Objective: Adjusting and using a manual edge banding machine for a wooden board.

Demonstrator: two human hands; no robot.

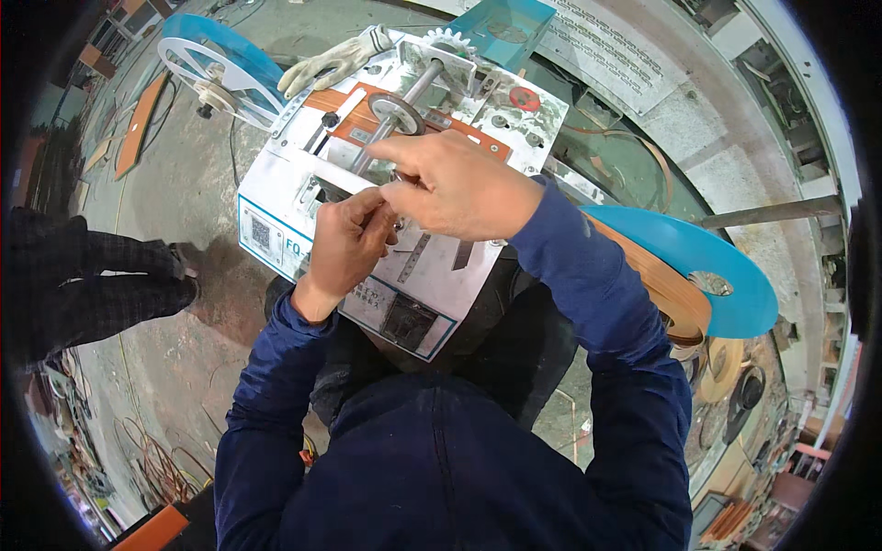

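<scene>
"Two bare hands: what are they doing?"

"The left hand [344, 241] has its fingertips pinched over the white machine [441, 280]; whether something small sits between them, I cannot tell. The right hand [464, 188] is half curled, index finger stretched across the shaft [424, 85], contact unclear."

"Where does the machine stand?"

"Just before the person's knees, the shaft slanting across its top, a wheel [411, 116] around it."

"And how would it handle?"

"Its housing looks like stiff sheet metal, likely heavy; I'd lift low by both sides. The shaft seems rigid, smooth, perhaps slippery: hold a bare stretch, clear of the toothed gear [449, 39]."
</scene>
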